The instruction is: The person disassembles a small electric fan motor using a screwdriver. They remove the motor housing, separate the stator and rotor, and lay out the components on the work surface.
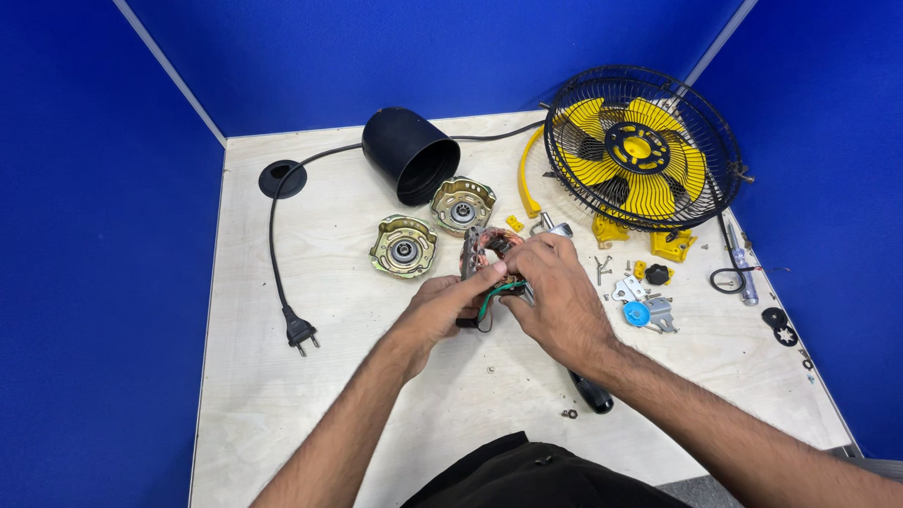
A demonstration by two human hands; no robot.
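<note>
Both my hands meet over the middle of a pale wooden table (276, 390). My left hand (443, 304) and my right hand (558, 290) together grip a motor stator (486, 245) with copper windings, lifted slightly off the table. Green and dark wires (495, 293) trail from the stator between my fingers. Two brass-coloured motor end caps (403, 246) (463, 204) lie just behind my hands. A black cup-shaped motor housing (408, 155) lies on its side further back.
A fan with a black wire cage and yellow blades (643, 147) leans at the back right. A black power cord with plug (299, 329) runs down the left. Small screws, yellow clips and a blue part (636, 313) lie to the right. A dark-handled tool (591, 394) lies under my right forearm.
</note>
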